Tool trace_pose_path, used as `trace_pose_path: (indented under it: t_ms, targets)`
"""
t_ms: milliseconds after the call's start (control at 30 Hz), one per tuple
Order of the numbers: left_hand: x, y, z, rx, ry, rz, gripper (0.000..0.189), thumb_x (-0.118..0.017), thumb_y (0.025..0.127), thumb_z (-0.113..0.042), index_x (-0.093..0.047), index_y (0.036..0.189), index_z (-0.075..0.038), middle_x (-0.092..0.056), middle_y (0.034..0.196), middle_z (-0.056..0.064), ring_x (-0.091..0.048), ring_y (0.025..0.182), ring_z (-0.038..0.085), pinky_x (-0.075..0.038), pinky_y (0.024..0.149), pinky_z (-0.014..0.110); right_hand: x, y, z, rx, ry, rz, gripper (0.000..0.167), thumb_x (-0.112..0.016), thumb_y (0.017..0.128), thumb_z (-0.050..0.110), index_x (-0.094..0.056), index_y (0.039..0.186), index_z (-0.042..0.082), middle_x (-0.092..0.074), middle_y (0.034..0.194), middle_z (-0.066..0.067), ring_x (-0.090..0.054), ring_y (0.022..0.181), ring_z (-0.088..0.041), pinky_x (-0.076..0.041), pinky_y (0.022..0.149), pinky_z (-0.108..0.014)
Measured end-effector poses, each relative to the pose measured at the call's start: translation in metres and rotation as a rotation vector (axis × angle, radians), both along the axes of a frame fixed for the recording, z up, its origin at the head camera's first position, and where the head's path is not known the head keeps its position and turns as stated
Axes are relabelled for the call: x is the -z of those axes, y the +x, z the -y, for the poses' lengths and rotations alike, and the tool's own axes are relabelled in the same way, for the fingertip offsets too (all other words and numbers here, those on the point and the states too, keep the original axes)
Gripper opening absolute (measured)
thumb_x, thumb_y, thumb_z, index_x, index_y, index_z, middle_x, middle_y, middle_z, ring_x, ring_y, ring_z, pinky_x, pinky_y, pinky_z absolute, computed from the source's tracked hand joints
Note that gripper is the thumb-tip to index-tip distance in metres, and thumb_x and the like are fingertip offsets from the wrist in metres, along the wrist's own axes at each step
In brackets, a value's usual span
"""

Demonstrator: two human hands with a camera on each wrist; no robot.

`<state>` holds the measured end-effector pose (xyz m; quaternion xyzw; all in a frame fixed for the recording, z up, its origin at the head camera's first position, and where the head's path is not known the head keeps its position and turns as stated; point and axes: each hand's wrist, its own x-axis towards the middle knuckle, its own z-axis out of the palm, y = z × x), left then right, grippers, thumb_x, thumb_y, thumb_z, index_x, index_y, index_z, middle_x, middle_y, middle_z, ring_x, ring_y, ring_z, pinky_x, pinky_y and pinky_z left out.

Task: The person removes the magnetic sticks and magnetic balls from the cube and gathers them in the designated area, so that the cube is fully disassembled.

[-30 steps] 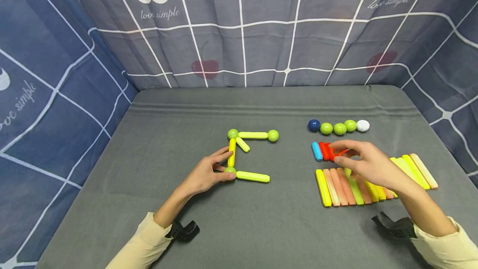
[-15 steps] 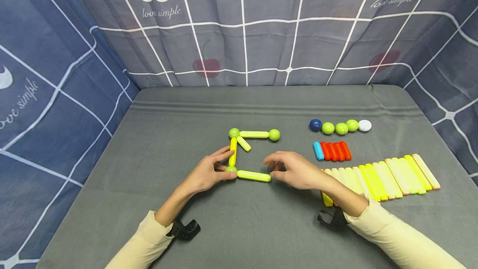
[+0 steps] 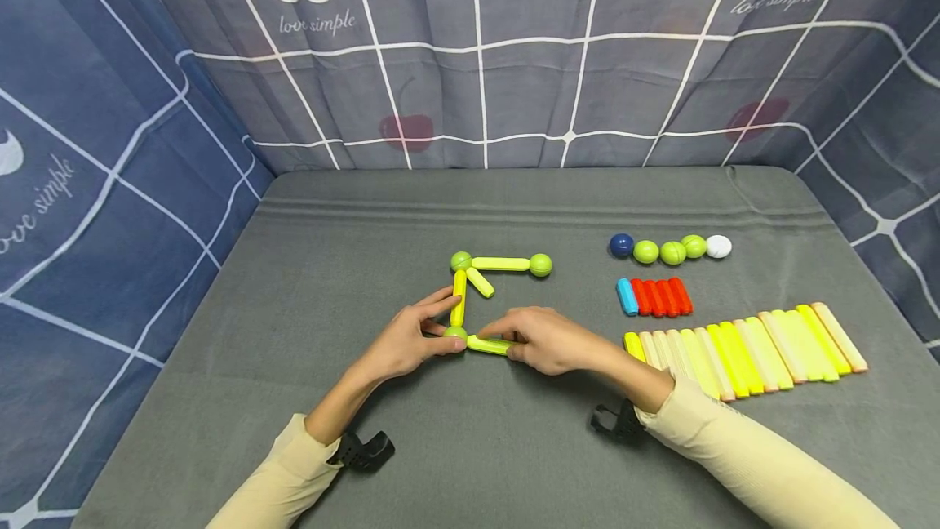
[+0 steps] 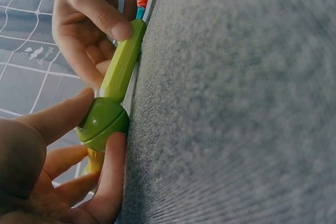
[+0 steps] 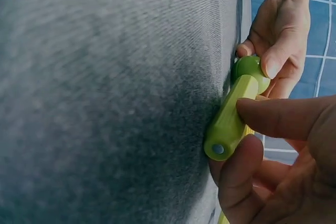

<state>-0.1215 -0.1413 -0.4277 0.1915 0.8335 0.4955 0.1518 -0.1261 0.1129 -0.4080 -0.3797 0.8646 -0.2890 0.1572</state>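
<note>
On the grey cloth lies a flat frame of yellow-green sticks and green balls. My left hand [image 3: 404, 341] holds the near green ball [image 4: 105, 124] between thumb and fingers, its other fingers along the yellow stick [image 3: 458, 300]. From that ball a light green stick [image 5: 228, 121] reaches right, a small metal disc in its free end. My right hand [image 3: 547, 341] pinches this stick between thumb and fingers and covers its right end in the head view. At the far corner, another green ball [image 3: 461, 262] joins a long stick [image 3: 501, 264] and a short stick [image 3: 481, 283].
Farther right are a row of balls, navy [image 3: 621, 246], green [image 3: 672, 253] and white [image 3: 719, 246], and short blue [image 3: 627, 297] and red sticks [image 3: 662, 298]. Several long yellowish sticks [image 3: 764, 349] lie side by side, near my right forearm. A patterned curtain [image 3: 521, 96] hangs behind.
My right hand has moved left from over the short red sticks to the light green stick and now pinches it. My left hand has stayed at the near ball.
</note>
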Motion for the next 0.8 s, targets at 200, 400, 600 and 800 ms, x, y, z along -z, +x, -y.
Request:
trace_pose_path:
  t_ms: [200,400,600,800]
  targets:
    - [0.001,-0.001,0.001,0.012,-0.009,-0.01,0.072,-0.078,0.087,-0.019,-0.043,0.148,-0.004,-0.029,0.159,0.006,-0.063,0.103,0.024,-0.054,0.078,0.03,-0.003,-0.003,0.002,-0.083,0.04,0.025,0.053,-0.059,0.089,-0.005,-0.061,0.137,0.016,-0.056,0.088,0.005,-0.048,0.075,-0.01,-0.043,0.068,-0.028]
    - [0.003,-0.001,0.002,0.013,0.006,0.013,0.073,-0.078,0.087,-0.02,-0.042,0.149,-0.005,-0.028,0.16,0.004,-0.063,0.103,0.023,-0.054,0.077,0.03,-0.005,-0.004,0.001,-0.129,0.06,0.042,0.057,-0.055,0.088,-0.01,-0.058,0.139,0.016,-0.052,0.084,0.006,-0.044,0.073,-0.009,-0.041,0.065,-0.026]
    - [0.001,-0.001,0.002,0.005,0.009,0.025,0.073,-0.078,0.087,-0.02,-0.042,0.149,-0.006,-0.028,0.16,0.005,-0.062,0.102,0.023,-0.054,0.078,0.031,-0.001,-0.003,-0.011,-0.081,-0.05,0.12,0.055,-0.056,0.092,-0.004,-0.052,0.144,0.013,-0.051,0.086,0.003,-0.046,0.074,-0.008,-0.041,0.067,-0.027]
    - [0.003,-0.001,0.002,-0.004,0.004,0.017,0.073,-0.079,0.086,-0.02,-0.044,0.148,-0.006,-0.03,0.159,0.004,-0.062,0.101,0.022,-0.054,0.077,0.031,0.0,0.0,-0.018,-0.027,-0.124,0.265,0.057,-0.051,0.096,-0.004,-0.042,0.151,0.011,-0.049,0.078,0.001,-0.047,0.056,-0.007,-0.044,0.055,-0.026]
